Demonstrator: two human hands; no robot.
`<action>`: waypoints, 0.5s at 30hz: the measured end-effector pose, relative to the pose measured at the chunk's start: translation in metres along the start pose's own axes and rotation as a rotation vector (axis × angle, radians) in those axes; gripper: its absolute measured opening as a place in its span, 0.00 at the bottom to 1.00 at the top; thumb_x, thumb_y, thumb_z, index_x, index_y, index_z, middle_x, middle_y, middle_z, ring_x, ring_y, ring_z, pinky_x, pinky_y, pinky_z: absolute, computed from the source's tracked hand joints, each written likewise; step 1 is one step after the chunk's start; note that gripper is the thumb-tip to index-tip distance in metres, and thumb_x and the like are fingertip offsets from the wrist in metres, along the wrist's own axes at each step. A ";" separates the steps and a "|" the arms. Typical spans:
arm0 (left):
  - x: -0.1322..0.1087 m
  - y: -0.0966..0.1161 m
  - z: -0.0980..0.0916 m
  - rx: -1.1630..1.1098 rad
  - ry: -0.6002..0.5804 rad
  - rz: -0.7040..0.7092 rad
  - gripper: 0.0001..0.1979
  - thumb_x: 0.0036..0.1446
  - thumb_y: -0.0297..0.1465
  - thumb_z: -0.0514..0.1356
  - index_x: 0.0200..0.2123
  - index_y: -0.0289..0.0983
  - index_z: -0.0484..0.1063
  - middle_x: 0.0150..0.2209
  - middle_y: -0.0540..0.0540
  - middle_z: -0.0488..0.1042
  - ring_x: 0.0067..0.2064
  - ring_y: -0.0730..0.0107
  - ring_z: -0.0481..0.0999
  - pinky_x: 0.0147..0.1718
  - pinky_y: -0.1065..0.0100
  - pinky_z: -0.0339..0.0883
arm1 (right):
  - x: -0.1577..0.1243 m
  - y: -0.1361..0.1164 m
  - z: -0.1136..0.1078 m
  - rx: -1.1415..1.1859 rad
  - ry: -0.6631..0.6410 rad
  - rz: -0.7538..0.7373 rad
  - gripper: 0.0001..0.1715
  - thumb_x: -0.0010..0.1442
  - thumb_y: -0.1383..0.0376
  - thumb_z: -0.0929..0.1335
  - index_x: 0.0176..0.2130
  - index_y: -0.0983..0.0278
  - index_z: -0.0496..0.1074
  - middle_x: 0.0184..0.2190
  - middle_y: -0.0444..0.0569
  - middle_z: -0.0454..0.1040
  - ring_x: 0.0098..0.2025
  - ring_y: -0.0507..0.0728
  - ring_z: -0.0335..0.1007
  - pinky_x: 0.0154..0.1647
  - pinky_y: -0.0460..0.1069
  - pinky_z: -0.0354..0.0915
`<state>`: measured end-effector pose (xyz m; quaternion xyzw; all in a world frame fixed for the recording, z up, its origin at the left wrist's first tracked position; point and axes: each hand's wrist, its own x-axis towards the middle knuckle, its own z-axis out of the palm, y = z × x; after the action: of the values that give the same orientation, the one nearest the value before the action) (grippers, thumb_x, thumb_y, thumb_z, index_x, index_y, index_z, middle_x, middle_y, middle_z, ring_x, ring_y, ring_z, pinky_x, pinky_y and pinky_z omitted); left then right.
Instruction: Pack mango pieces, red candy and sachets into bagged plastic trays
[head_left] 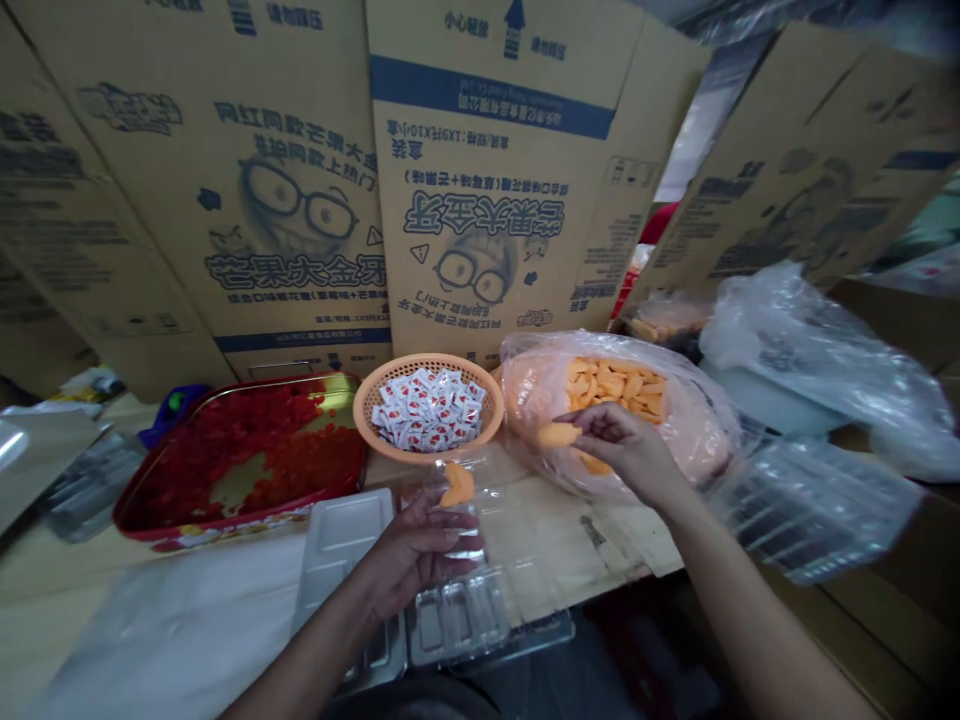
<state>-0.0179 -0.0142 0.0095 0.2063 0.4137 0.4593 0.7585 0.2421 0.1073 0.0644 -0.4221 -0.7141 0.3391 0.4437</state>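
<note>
The right hand pinches one orange piece before the one bag, whose many pieces overlap too much to count; the left hand grips one clear tray, one second piece at its top. Behind stand one basket of uncounted sachets and, leftward, one red tin.

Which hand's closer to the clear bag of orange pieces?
Right. The right hand is at the bag's near side, over its opening; the left hand is apart from it, off to the left and nearer the wearer.
</note>
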 end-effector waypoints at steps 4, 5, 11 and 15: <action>-0.008 0.004 -0.007 -0.023 -0.046 0.037 0.31 0.41 0.20 0.64 0.49 0.39 0.58 0.43 0.42 0.74 0.40 0.57 0.77 0.37 0.60 0.71 | -0.006 -0.033 0.047 0.026 -0.289 -0.157 0.05 0.53 0.63 0.68 0.31 0.62 0.68 0.38 0.49 0.72 0.42 0.55 0.68 0.42 0.50 0.63; -0.011 0.005 -0.009 -0.026 -0.059 0.050 0.30 0.41 0.20 0.64 0.48 0.39 0.58 0.43 0.41 0.74 0.41 0.56 0.77 0.37 0.60 0.71 | -0.005 -0.036 0.056 0.077 -0.399 -0.171 0.04 0.55 0.63 0.66 0.31 0.62 0.67 0.39 0.49 0.72 0.44 0.55 0.68 0.43 0.50 0.63; -0.033 0.016 -0.030 0.040 -0.105 0.032 0.31 0.41 0.20 0.64 0.49 0.38 0.58 0.42 0.40 0.75 0.39 0.57 0.77 0.35 0.60 0.71 | 0.021 -0.035 0.083 0.270 -0.748 -0.077 0.10 0.55 0.64 0.66 0.24 0.64 0.64 0.31 0.47 0.74 0.35 0.52 0.70 0.37 0.48 0.64; -0.040 0.020 -0.043 0.028 -0.123 0.025 0.28 0.42 0.20 0.63 0.48 0.37 0.59 0.42 0.40 0.75 0.39 0.58 0.77 0.33 0.64 0.72 | 0.032 -0.039 0.113 0.205 -0.801 -0.114 0.11 0.55 0.63 0.66 0.22 0.64 0.65 0.29 0.46 0.72 0.33 0.52 0.68 0.35 0.48 0.64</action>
<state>-0.0729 -0.0422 0.0159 0.2499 0.3700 0.4495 0.7737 0.1187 0.1080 0.0671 -0.1704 -0.8149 0.5208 0.1887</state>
